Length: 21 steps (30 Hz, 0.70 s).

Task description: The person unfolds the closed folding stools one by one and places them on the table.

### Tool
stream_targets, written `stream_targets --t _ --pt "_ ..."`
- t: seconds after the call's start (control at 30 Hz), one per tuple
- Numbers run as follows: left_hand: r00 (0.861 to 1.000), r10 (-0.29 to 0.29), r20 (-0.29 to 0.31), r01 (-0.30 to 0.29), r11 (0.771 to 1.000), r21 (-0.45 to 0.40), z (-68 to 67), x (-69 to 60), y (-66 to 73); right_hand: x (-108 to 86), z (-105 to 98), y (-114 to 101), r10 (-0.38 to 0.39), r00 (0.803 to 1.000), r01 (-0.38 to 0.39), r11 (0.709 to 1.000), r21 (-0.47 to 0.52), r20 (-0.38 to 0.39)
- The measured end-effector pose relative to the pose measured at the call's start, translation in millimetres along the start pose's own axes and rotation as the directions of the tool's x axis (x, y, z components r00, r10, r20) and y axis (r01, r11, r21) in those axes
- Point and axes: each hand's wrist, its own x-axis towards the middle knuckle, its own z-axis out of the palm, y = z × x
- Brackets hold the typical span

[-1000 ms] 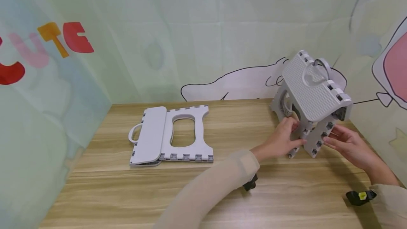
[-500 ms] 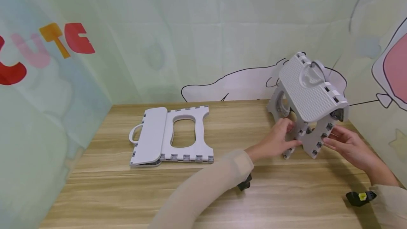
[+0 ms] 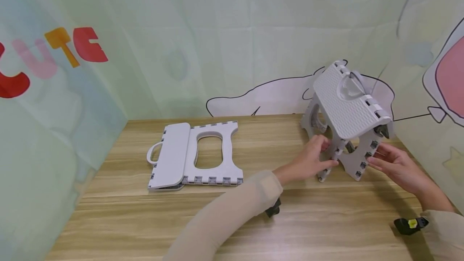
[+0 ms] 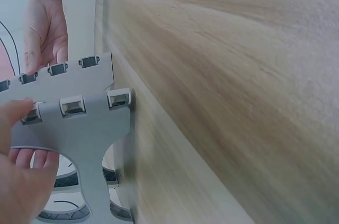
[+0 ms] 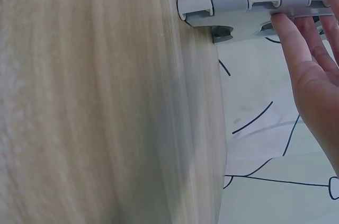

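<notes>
A grey folding step stool (image 3: 348, 108) stands half unfolded at the right, tilted, with its textured top up and a loop handle rising from it. My left hand (image 3: 308, 160) grips its left leg panel (image 4: 100, 139); the thumb lies on the hinged front edge, and curled fingers (image 4: 34, 158) show through the panel's opening. Against the right leg panel (image 3: 360, 156) rests my right hand (image 3: 400, 168), thumb at the edge and fingers loosely extended along the outer side. The right wrist view shows those fingers (image 5: 294, 44) touching the hinged edge. Some fingertips are hidden.
A second folding step stool (image 3: 214, 176), light grey, lies flat and folded on the wood-grain table (image 3: 152, 220) at the left, handle pointing left. A printed cloth (image 3: 217, 39) hangs right behind the table and along its sides.
My left hand has moved left with the left leg panel, spreading the legs wider. The stool's top has shifted left. My right hand has hardly moved, and the folded stool lies as before.
</notes>
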Motion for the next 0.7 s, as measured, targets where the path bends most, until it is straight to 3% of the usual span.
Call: stream_targets --t 0.7 --pt "1.0 0.024 0.005 -0.024 1.0 -0.015 -9.5 -6.5 -5.0 0.6 0.7 -0.1 0.002 1.0 -0.002 1.0 0.006 -0.008"
